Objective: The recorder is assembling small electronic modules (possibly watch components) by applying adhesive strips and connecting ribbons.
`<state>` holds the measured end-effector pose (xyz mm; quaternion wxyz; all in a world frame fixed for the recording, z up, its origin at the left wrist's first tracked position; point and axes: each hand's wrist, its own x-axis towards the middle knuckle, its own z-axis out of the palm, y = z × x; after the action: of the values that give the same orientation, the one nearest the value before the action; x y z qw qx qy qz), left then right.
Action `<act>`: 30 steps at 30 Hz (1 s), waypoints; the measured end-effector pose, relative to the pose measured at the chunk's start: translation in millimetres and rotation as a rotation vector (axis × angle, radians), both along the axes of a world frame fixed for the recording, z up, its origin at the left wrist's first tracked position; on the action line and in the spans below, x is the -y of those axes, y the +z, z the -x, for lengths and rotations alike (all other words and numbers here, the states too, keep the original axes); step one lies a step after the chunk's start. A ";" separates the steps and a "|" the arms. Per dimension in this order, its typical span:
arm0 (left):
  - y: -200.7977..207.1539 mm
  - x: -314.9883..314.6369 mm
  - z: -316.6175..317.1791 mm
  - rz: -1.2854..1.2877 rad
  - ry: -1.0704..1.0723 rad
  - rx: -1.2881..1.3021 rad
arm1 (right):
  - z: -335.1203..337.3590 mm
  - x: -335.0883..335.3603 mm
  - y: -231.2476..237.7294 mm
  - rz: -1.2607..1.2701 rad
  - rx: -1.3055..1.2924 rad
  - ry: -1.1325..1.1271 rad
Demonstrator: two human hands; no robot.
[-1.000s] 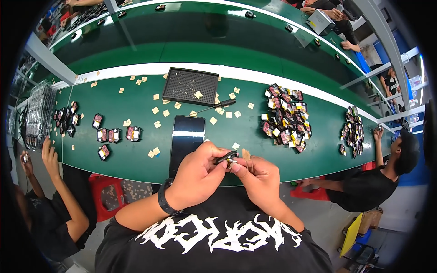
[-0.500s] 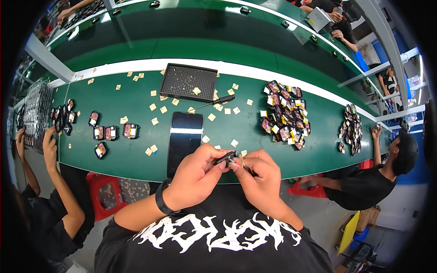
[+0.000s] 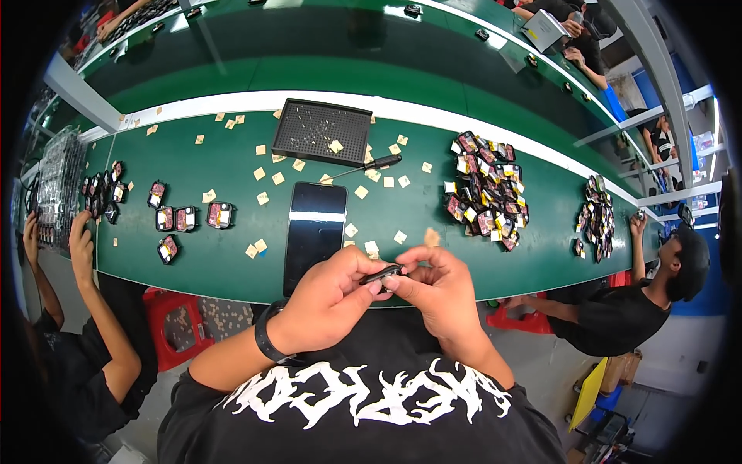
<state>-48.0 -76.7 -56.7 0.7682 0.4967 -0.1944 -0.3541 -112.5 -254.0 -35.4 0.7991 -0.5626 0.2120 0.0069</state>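
Note:
Just past the table's near edge, both hands grip a small black plastic device. My left hand, with a black band at its wrist, pinches the device's left end between thumb and fingers. My right hand closes on the other end, its thumb pressed against the piece. A blurred tan paper square is just beyond the right fingers, apart from them. Left of the hands lies a large dark-screened phone or tablet. The device's underside is hidden by my fingers.
A black perforated tray and a screwdriver lie farther back among scattered tan squares. Several black devices are at left; a large heap is at right. Co-workers sit on both sides, one arm at left.
The tan square at my right fingers has come away and is now blurred beyond them. My right fingers have closed in on the device, which has turned slightly.

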 end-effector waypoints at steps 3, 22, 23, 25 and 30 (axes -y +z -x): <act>-9.1 -7.4 -5.4 -0.009 -0.106 -0.019 | -1.2 1.8 -4.0 0.095 -0.071 0.066; 39.3 -25.2 -12.0 0.110 -0.195 -0.300 | 13.2 4.8 13.6 0.211 0.312 0.208; 39.1 -26.0 -12.6 0.108 -0.202 -0.242 | 12.6 5.9 13.3 0.261 0.326 0.214; 40.1 -26.9 -13.5 0.105 -0.209 -0.186 | 11.4 6.4 15.6 0.309 0.338 0.219; 45.5 -25.6 -17.8 -0.030 -0.111 -0.243 | 14.0 12.2 20.3 0.871 0.562 0.097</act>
<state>-30.1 -51.0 -11.2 0.7577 0.4502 -0.1219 -0.4565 -126.5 -266.2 -15.1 0.5155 -0.8324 -0.0537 -0.1962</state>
